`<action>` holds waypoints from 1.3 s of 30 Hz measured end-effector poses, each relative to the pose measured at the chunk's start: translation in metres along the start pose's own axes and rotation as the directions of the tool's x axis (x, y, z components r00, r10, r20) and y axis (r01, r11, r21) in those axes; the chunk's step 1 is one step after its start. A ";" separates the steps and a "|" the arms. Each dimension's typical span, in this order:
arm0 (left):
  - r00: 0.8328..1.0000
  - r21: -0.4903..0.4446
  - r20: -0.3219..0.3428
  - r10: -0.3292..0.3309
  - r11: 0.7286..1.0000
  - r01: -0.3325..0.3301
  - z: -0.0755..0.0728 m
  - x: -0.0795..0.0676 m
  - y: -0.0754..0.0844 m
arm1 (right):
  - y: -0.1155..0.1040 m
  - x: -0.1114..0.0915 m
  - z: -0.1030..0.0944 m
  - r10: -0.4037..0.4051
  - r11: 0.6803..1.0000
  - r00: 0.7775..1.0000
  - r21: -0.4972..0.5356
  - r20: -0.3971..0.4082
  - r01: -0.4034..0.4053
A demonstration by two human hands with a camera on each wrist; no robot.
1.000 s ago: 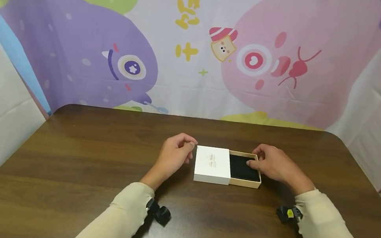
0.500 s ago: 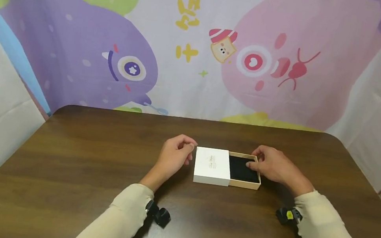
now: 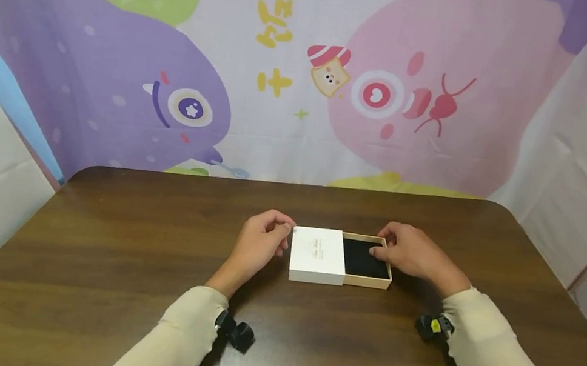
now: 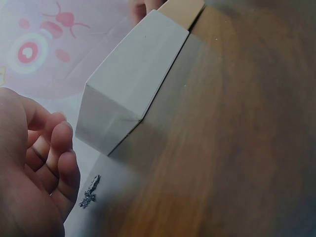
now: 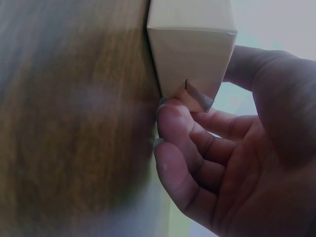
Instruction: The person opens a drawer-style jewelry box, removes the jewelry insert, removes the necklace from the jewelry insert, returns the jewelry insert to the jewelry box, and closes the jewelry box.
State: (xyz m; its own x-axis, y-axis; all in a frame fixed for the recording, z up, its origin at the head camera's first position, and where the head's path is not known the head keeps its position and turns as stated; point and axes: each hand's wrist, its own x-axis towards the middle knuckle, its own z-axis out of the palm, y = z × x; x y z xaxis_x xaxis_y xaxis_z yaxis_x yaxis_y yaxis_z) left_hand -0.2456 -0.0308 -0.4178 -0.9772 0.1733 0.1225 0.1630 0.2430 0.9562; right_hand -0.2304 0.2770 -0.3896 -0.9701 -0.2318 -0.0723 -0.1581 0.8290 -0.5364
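Note:
A slide-out gift box lies on the table in the head view. Its white sleeve (image 3: 317, 256) has gold lettering, and its tan drawer (image 3: 366, 282) stands partly out to the right with a black pad (image 3: 361, 258) inside. My right hand (image 3: 417, 253) pinches the drawer's right end, thumb over the pad. A short grey ribbon tab (image 5: 199, 96) sticks out of that end wall. My left hand (image 3: 258, 243) is beside the sleeve's back left corner, fingers loosely curled; contact is unclear. A small silvery chain-like piece (image 4: 90, 192) shows beyond those fingers; the left hand hides it from the head camera.
The brown wooden table (image 3: 148, 287) extends around the box. Behind it hangs a curtain (image 3: 276, 144) with cartoon figures, and pale cloth (image 3: 572, 199) drapes the sides. Each wrist carries a small black camera, such as the left one (image 3: 239, 335).
The whole head view has shifted slightly left. Both hands keep their places at the box, and the drawer stands out of the sleeve by about the same length.

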 end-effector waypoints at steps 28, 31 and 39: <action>0.997 0.014 0.067 -0.029 0.999 0.028 0.005 0.003 -0.001 | 0.002 -0.002 -0.003 0.015 1.000 1.000 -0.003 0.009 -0.015; 0.997 0.020 0.067 -0.023 1.000 0.022 0.003 0.002 -0.001 | 0.001 -0.001 -0.002 0.010 1.000 1.000 0.001 0.007 -0.010; 0.997 0.047 0.070 -0.038 0.998 0.035 0.000 0.000 -0.001 | 0.000 0.001 0.001 0.009 1.000 1.000 0.003 0.008 -0.009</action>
State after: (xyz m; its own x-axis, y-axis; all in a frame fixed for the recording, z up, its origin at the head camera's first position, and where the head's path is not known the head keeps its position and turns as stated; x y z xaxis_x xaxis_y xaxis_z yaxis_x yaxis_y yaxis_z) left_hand -0.2452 -0.0311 -0.4188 -0.9709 0.2299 0.0672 0.1350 0.2939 0.9462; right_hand -0.2312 0.2762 -0.3904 -0.9700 -0.2281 -0.0842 -0.1484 0.8296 -0.5383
